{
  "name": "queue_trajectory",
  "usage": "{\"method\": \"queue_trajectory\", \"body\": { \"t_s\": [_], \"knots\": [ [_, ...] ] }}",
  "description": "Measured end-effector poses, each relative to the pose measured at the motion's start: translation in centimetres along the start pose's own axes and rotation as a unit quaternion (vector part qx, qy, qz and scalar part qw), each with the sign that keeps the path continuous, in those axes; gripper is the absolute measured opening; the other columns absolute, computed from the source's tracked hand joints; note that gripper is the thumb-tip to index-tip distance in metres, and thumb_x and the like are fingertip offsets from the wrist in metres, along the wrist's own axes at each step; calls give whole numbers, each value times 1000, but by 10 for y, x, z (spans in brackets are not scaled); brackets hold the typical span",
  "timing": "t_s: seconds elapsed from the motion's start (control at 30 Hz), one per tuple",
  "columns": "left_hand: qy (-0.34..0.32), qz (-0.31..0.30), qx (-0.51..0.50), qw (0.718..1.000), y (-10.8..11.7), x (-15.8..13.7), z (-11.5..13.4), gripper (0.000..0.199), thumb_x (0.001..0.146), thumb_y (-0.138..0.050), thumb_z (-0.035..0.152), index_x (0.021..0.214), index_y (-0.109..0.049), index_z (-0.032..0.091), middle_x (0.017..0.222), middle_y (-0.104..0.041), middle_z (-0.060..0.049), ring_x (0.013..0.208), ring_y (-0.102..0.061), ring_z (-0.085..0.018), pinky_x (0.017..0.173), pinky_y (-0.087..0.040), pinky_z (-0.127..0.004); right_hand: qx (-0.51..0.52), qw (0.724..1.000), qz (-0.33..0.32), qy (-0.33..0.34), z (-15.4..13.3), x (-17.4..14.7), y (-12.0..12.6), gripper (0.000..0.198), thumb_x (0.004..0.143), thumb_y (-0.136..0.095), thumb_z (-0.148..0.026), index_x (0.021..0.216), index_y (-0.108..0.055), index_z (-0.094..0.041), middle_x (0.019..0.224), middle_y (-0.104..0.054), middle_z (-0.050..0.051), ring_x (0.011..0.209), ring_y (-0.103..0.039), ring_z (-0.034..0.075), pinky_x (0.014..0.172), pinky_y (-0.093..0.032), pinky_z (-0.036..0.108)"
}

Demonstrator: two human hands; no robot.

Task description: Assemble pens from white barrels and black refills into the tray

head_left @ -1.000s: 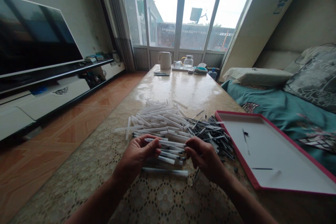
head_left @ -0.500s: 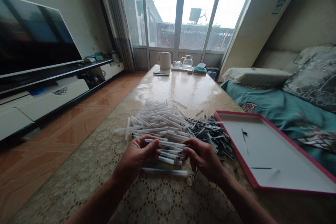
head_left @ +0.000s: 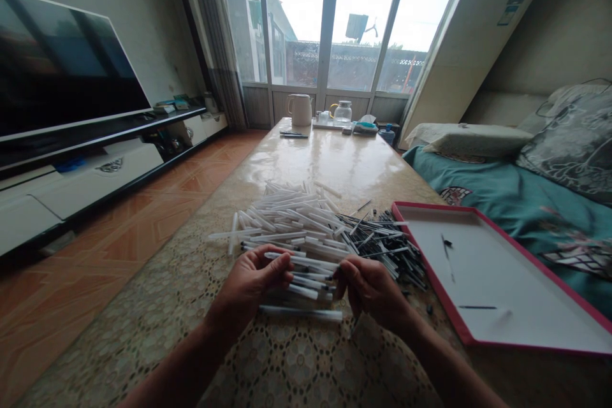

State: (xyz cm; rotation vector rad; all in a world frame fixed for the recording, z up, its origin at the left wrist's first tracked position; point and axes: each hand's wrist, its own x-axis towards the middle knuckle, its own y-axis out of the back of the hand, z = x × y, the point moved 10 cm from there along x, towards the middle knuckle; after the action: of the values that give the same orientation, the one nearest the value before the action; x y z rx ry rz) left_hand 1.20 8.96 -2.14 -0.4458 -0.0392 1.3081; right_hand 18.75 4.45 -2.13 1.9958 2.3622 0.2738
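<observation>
Fingers of the left hand clamp a white pen barrel; those of the right hand are pinched together at its other end. Beyond, white tubes and dark refills lie heaped on the surface, beside a red-edged tray.

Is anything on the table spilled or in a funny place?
Nothing looks spilled. But what looks like a black pen refill lies loose in the pink-rimmed tray, which seems odd because the pile of dark pen parts sits beside it on the table.
</observation>
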Motion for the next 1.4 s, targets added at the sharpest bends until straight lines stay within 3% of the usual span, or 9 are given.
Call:
{"method": "queue_trajectory", "body": {
  "t_s": [0.33,0.47,0.6,0.8,0.93,1.03,1.23,1.33,1.4],
  "knots": [
    [-6,-3,-23,1000,3,1,2,33,52,-90,31,72,-69,13,57,-67,1,49,-61,-9,47,-49,-15,122,992,29,-30,0,3,4,35,77,-69,-45,89,-50,-19,72,-62,-2,44,-56,9,32,-38,17],
    [-7,8,-35,999,5,2,3,34,50,-91,29,71,-70,12,56,-68,0,48,-62,-9,46,-51,-15,83,995,37,-34,3,3,9,34,81,-64,-49,86,-57,-16,58,-49,-7,38,-37,4,34,-28,17],
    [-32,95,-85,991,30,4,14,30,51,-89,17,73,-70,11,60,-70,-1,48,-64,-9,48,-53,-15,-55,989,138,23,-11,0,47,31,83,-61,-46,82,-62,-15,61,-51,-3,52,-45,9,47,-36,22],
    [-85,193,-112,971,62,4,28,9,73,-70,4,79,-69,11,61,-70,1,45,-62,-8,43,-51,-14,-299,879,365,64,-25,-21,116,28,89,-50,-40,81,-63,-16,73,-64,5,66,-56,19,62,-41,29],
    [-89,148,-79,982,51,10,30,16,79,-64,3,93,-67,8,73,-73,-4,55,-67,-9,50,-54,-15,-441,787,427,64,-29,-29,128,27,87,-50,-36,94,-65,-15,88,-69,10,80,-59,27,72,-41,36],
    [-87,97,-57,990,40,14,30,35,80,-60,0,115,-59,8,93,-74,-10,68,-71,-12,61,-57,-18,-492,755,429,68,-30,-28,124,28,86,-52,-36,99,-65,-16,95,-70,11,92,-57,32,78,-39,41],
    [-163,90,29,982,44,13,44,79,79,-64,8,145,-22,21,104,-71,-10,81,-72,-17,66,-58,-26,-481,768,396,145,-38,-25,104,24,87,-51,-30,100,-65,-15,96,-69,11,93,-57,29,84,-42,42],
    [-199,88,160,963,45,12,51,55,79,-67,22,130,-46,18,97,-71,-8,76,-70,-20,63,-56,-30,-461,784,370,188,-45,-24,90,21,88,-52,-28,99,-65,-15,95,-69,11,92,-58,27,86,-43,41],
    [-240,63,311,917,34,8,58,27,80,-67,27,103,-65,16,87,-70,-7,75,-68,-22,66,-54,-34,-453,796,348,199,-47,-22,81,19,88,-53,-27,98,-64,-16,93,-68,10,90,-59,26,84,-45,41]
  ]
}}
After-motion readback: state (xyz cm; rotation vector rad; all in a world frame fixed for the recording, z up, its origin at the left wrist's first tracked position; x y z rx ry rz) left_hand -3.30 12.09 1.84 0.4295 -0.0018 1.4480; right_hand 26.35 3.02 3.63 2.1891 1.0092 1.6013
